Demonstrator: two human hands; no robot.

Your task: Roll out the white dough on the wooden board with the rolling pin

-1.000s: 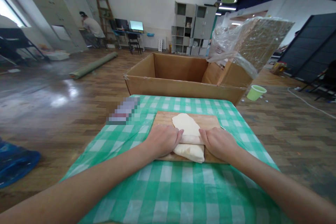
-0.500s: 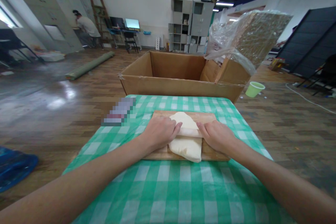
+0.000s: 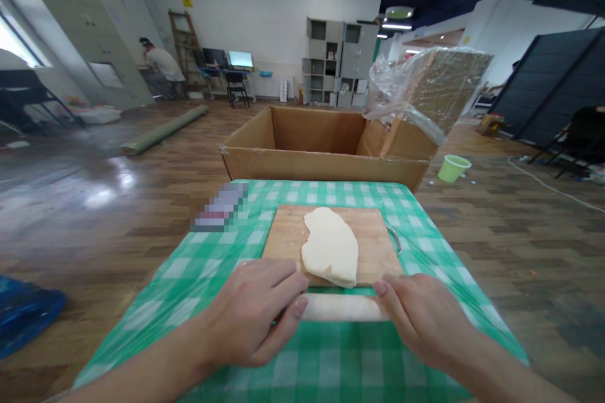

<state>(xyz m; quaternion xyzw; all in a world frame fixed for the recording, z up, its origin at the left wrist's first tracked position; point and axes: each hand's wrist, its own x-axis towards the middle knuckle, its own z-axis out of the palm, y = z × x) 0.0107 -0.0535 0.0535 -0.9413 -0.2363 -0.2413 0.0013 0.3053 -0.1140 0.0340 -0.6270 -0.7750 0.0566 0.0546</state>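
Observation:
A pale rolling pin (image 3: pixel 344 308) lies crosswise between my hands, in front of the board's near edge. My left hand (image 3: pixel 259 312) is closed round its left end, and my right hand (image 3: pixel 420 315) grips the right end. Beyond the pin, a flattened sheet of cream-coloured dough (image 3: pixel 332 249) rests on a wooden cutting board (image 3: pixel 373 227). The dough has an uneven outline, with a notch on its left side and its near tip at the board's front edge. The pin's ends are hidden under my fingers.
A green-and-white checked tablecloth (image 3: pixel 331 359) covers the table. At its far left lies a pixelated flat object (image 3: pixel 220 206). Behind the table stands a large open cardboard box (image 3: pixel 321 165). A light-green bucket (image 3: pixel 454 168) is on the floor at right; a person (image 3: pixel 161 66) sits far left.
Both hands have drawn the rolling pin off the dough, back towards me and past the board's near edge. The dough and the board's metal handle are now uncovered. The view has tilted up slightly.

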